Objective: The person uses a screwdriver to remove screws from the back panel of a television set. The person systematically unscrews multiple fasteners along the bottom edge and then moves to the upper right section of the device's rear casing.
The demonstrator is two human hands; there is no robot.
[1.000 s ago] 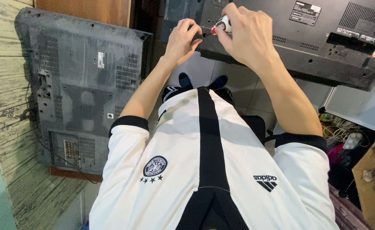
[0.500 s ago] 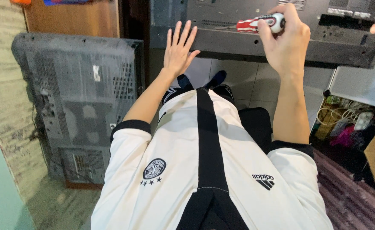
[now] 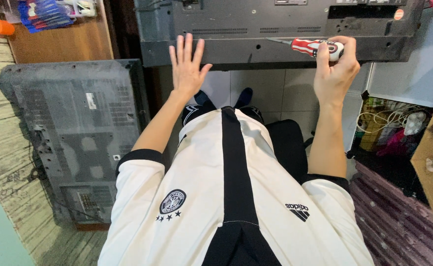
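Pale floor tiles are showing beneath the seated person, with worn wooden planks running along the left side of the room. Someone in a white shirt with a black stripe is sitting before a dark grey television back panel [image 3: 256, 34], which is lying face down across the top of the view. Their right hand [image 3: 334, 74] is gripping a screwdriver with a red and white handle [image 3: 317, 48], fingers wrapped tight around it, while its thin metal shaft is pointing left along the lower strip of the panel. Their left hand [image 3: 186, 69] is spreading wide open, fingers splayed and palm pressing flat against the panel's lower edge, well apart from the tool. A second grey television back [image 3: 78, 138] is leaning upright against the planks at the left. A wooden cabinet [image 3: 59, 42] is standing behind it, carrying blue packets [image 3: 42, 12] on top. White cables [image 3: 398, 118] are lying tangled in a bin at the right
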